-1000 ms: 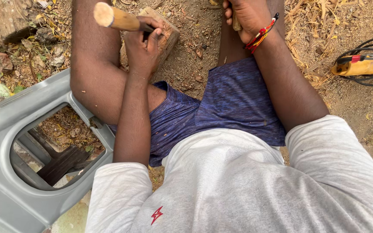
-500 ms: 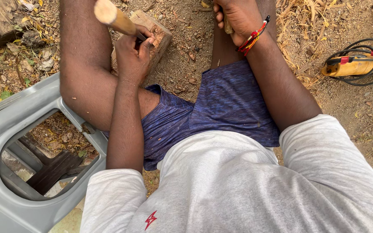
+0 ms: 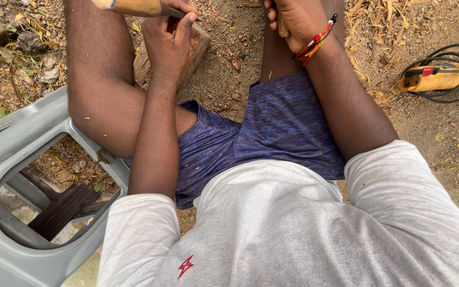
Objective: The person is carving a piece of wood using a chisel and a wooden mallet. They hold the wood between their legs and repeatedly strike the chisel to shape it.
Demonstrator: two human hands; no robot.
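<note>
Here the left hand (image 3: 168, 34) squeezes the wooden tool handle (image 3: 134, 6) over the block (image 3: 192, 48); the right hand (image 3: 293, 18) is closed on something small, so both should hold steady.

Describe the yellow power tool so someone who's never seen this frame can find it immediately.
Start from the person's right hand with the red bracelet, then move out to the right edge of the picture. There, on bare dirt, lies the yellow power tool. It is the only bright yellow item around, with a black cable looped about it.
</note>
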